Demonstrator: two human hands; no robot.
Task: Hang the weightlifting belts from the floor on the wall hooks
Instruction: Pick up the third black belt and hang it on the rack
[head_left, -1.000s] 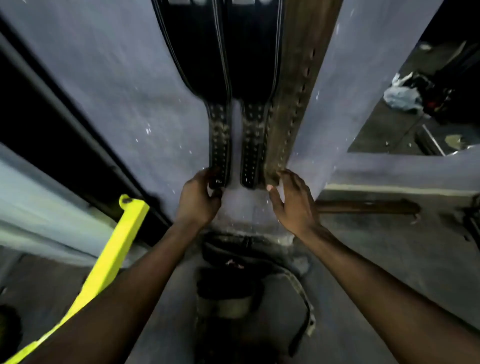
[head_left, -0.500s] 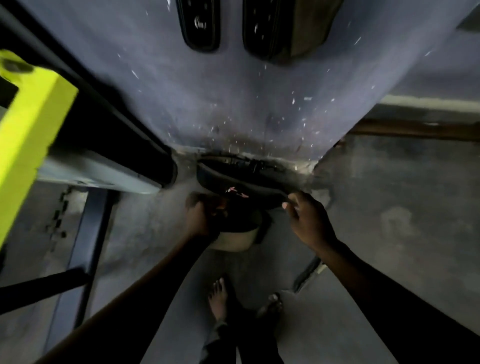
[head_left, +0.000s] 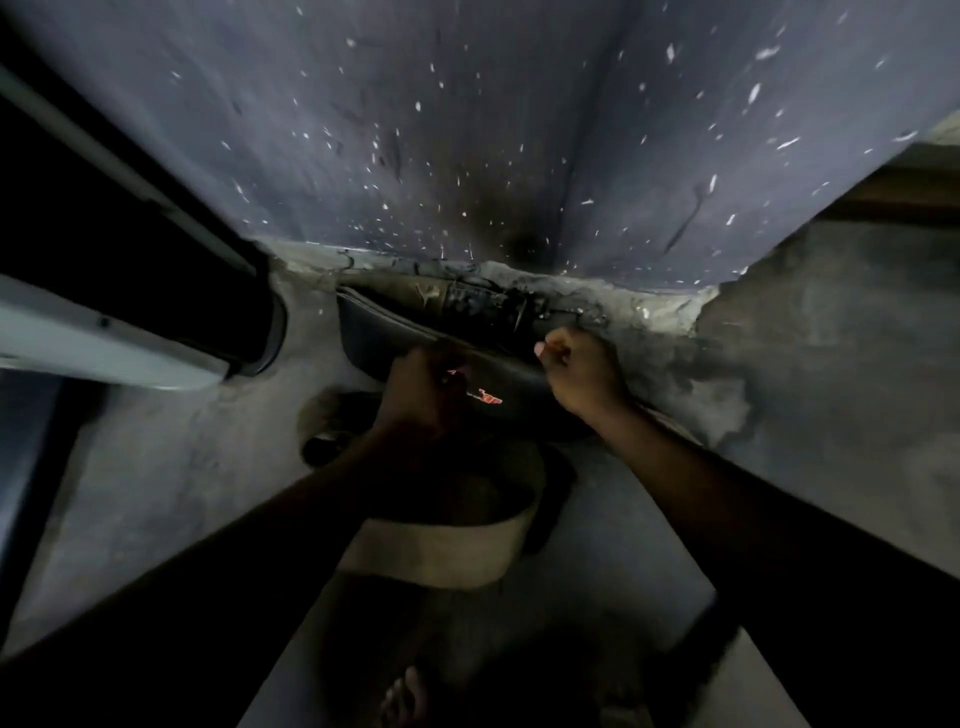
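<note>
A black weightlifting belt (head_left: 379, 338) with a small red logo lies on the floor against the foot of the wall. My left hand (head_left: 421, 395) is closed on its middle, just left of the logo. My right hand (head_left: 582, 374) grips the same belt's upper edge further right. Below it a second belt with a pale tan inner face (head_left: 436, 551) curls on the floor, partly hidden by my left forearm. The wall hooks and the hung belts are out of view.
A blue-grey wall (head_left: 467, 130) with white flecks fills the top. A dark, grey-edged machine part (head_left: 130, 322) juts in from the left. The concrete floor (head_left: 831, 389) is stained at the right. My bare foot (head_left: 402, 701) shows at the bottom.
I have bent down from the hanging belts towards the floor. Both hands dropped from the hung belt ends and closed on the black belt at the wall's foot.
</note>
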